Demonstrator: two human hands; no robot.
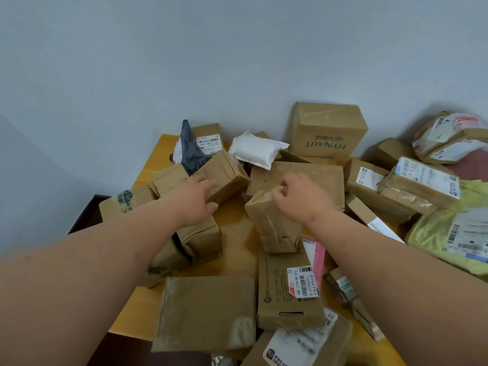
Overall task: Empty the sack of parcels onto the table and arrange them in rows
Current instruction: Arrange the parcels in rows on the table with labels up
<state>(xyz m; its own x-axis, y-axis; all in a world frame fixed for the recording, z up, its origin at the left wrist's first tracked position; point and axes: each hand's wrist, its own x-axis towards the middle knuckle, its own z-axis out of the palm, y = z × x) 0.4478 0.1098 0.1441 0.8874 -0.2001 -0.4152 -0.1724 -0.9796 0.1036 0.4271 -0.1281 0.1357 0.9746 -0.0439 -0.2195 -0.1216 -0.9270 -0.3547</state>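
- Nearest the camera, a flat brown cardboard parcel (207, 313) lies at the near edge of the wooden table (235, 249), with a labelled box (289, 289) just to its right.
- A pink mailer (317, 257) pokes out from under that labelled box, on its right side.
- Both bare forearms reach forward over the pile of parcels spread unevenly across the table, not in rows.
- The left hand (196, 200) rests on a tilted brown box (224, 175), fingers spread along its near face and thumb below; whether it truly grips the box cannot be told.
- The right hand (303, 196) curls its fingers over the top end of an upright taped parcel (272, 220) and holds it.
- Behind the hands lies a wide flat carton (317, 178); a white padded pouch (254, 149) and a dark grey bag (188, 149) sit further back.
- On the right, a yellow-green mailer (449, 233) lies beside stacked brown boxes with white labels.
- Farthest, against the pale wall (184, 62), stands a large box printed HYNAUT (327, 130), its lettering upside down.
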